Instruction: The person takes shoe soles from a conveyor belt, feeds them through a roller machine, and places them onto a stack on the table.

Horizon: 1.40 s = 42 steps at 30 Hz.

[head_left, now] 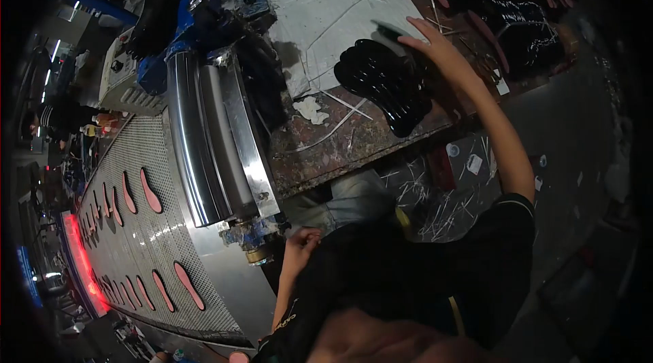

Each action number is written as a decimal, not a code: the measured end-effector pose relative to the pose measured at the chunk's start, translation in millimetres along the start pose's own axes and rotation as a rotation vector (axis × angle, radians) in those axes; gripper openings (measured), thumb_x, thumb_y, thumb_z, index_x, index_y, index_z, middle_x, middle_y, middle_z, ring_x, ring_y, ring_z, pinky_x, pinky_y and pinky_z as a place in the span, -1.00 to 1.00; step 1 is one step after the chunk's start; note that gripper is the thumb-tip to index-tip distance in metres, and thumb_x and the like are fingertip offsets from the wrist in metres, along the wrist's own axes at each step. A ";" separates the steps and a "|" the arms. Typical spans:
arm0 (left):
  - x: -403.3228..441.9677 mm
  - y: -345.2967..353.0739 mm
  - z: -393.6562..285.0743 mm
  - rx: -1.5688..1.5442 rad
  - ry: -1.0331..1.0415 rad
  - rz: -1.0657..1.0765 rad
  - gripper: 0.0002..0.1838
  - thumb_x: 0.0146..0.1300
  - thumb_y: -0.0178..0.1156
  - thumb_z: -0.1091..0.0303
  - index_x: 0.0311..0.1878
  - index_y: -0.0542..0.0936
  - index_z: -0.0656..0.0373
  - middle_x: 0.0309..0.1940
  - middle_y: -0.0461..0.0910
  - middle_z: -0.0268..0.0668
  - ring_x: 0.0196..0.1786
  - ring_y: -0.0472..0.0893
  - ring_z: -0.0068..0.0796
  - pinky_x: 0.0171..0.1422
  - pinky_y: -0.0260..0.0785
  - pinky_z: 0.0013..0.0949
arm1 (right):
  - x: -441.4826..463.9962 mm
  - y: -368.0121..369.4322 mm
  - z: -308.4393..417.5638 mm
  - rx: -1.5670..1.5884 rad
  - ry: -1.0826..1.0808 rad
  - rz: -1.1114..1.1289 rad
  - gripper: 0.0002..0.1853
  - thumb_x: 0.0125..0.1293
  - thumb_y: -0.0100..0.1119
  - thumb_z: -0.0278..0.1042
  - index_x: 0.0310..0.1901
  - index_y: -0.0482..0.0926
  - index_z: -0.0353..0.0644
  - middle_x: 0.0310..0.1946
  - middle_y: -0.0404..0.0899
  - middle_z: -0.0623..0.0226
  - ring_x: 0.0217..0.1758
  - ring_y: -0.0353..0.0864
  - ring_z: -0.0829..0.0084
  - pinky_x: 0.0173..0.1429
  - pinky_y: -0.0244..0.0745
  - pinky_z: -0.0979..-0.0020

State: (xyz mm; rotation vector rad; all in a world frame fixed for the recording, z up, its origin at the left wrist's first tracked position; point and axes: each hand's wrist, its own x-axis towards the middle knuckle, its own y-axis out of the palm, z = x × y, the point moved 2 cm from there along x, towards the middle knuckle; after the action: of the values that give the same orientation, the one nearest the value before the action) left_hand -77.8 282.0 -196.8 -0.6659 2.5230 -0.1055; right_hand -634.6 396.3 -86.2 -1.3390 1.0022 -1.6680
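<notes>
A pile of glossy black soles (381,81) lies near the edge of the stained worktable (320,159). My right hand (428,43) is over the far side of this pile, its thumb and fingers spread apart. Beside its fingertips is a thin dark piece (386,28), blurred, possibly another sole; whether the hand touches it is unclear. Low in front of my body, my left hand (306,239) is closed with curled fingers, near the end of the roller machine (255,254). What it holds, if anything, is hidden.
White sheeting (326,3) covers part of the worktable. Tied black bundles (524,30) and pink soles (488,40) lie at its right. On the left, a mesh conveyor (156,240) carries rows of pink soles (189,286) beside a metal roller (194,139). Scraps (442,217) litter the floor.
</notes>
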 end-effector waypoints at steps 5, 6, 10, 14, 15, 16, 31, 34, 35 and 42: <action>-9.9 -12.2 15.5 0.010 0.068 -0.036 -0.87 0.31 0.16 0.54 -0.11 0.61 0.31 -0.28 0.65 -0.29 -0.25 0.62 -0.56 -0.11 0.45 -0.48 | -62.1 31.6 -36.7 0.210 0.399 0.236 -0.57 0.33 0.14 -0.30 0.24 0.50 -0.08 0.17 0.54 0.10 0.24 0.50 -0.02 0.29 0.42 0.19; -12.9 -19.4 23.9 -0.025 0.059 -0.114 -0.90 0.34 0.15 0.53 -0.13 0.60 0.30 -0.32 0.64 -0.32 -0.27 0.61 -0.58 -0.13 0.45 -0.48 | -63.1 37.0 -27.0 0.205 0.398 0.243 -0.57 0.33 0.14 -0.30 0.24 0.50 -0.08 0.17 0.54 0.10 0.24 0.50 -0.02 0.29 0.42 0.19; -9.7 -60.4 48.4 -0.094 0.077 -0.237 -0.92 0.35 0.18 0.48 -0.15 0.58 0.26 -0.36 0.60 -0.38 -0.29 0.59 -0.59 -0.13 0.44 -0.47 | -47.9 66.1 -19.3 0.559 0.840 0.154 -0.26 0.26 0.24 0.22 0.11 0.50 -0.43 -0.04 0.63 0.00 -0.04 0.65 0.19 0.09 0.49 0.30; -20.4 -102.7 36.5 -0.097 0.266 -0.484 -0.86 0.32 0.20 0.51 -0.08 0.59 0.28 -0.32 0.63 -0.33 -0.30 0.60 -0.57 -0.18 0.44 -0.49 | -43.6 91.2 -33.4 0.574 0.891 0.107 -0.27 0.17 0.39 0.11 0.08 0.49 -0.47 -0.04 0.63 0.01 -0.01 0.62 0.29 0.09 0.48 0.33; -24.0 -108.3 33.5 -0.204 0.261 -0.510 -0.87 0.34 0.20 0.49 -0.08 0.61 0.27 -0.32 0.65 -0.30 -0.29 0.61 -0.58 -0.19 0.44 -0.51 | -39.7 90.1 -32.2 0.643 0.904 0.101 -0.26 0.15 0.43 0.07 0.12 0.47 -0.46 -0.01 0.61 -0.01 0.06 0.60 0.30 0.12 0.47 0.34; -27.5 -117.3 39.4 -0.136 0.224 -0.588 -0.86 0.35 0.20 0.47 -0.08 0.60 0.30 -0.33 0.64 -0.31 -0.36 0.60 -0.59 -0.25 0.43 -0.52 | -39.3 89.4 -29.3 0.641 0.897 0.106 -0.26 0.15 0.43 0.07 0.12 0.47 -0.46 -0.01 0.61 -0.01 0.06 0.60 0.30 0.12 0.47 0.34; -21.7 -130.8 92.6 -0.395 0.215 -0.745 -0.92 0.32 0.21 0.51 -0.15 0.57 0.27 -0.46 0.55 -0.39 -0.51 0.50 -0.66 -0.47 0.29 -0.59 | -42.1 93.6 -37.5 0.547 0.728 0.009 -0.10 -0.04 0.47 -0.11 0.23 0.24 -0.47 0.01 0.54 -0.09 0.06 0.57 0.16 0.16 0.46 0.25; -20.3 -127.7 93.5 -0.397 0.217 -0.735 -0.92 0.32 0.20 0.52 -0.15 0.57 0.28 -0.50 0.53 -0.40 -0.51 0.49 -0.66 -0.46 0.29 -0.58 | -31.4 83.5 -30.3 0.528 0.710 0.164 -0.13 -0.01 0.46 -0.25 0.30 0.22 -0.39 0.11 0.50 -0.06 0.16 0.50 0.25 0.26 0.39 0.29; -20.2 -128.1 93.3 -0.405 0.210 -0.739 -0.92 0.33 0.20 0.52 -0.15 0.57 0.28 -0.51 0.52 -0.40 -0.51 0.49 -0.66 -0.46 0.29 -0.58 | -28.8 84.7 -28.7 0.531 0.714 0.161 -0.13 -0.01 0.46 -0.25 0.30 0.22 -0.39 0.11 0.50 -0.06 0.16 0.50 0.25 0.26 0.39 0.29; -23.2 -129.6 87.8 -0.355 0.213 -0.723 -0.92 0.29 0.19 0.55 -0.16 0.57 0.28 -0.37 0.59 -0.34 -0.48 0.51 -0.64 -0.42 0.34 -0.58 | -49.7 69.7 -47.1 0.693 0.793 0.010 -0.18 0.10 0.43 -0.15 0.32 0.33 -0.43 0.16 0.52 0.00 0.12 0.56 0.27 0.18 0.45 0.29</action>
State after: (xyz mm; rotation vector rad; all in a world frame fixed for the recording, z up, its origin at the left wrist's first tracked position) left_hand 40.8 184.5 -235.3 -1.7679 2.3835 0.0235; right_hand -667.0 418.8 -175.6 -0.2026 0.6964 -2.3010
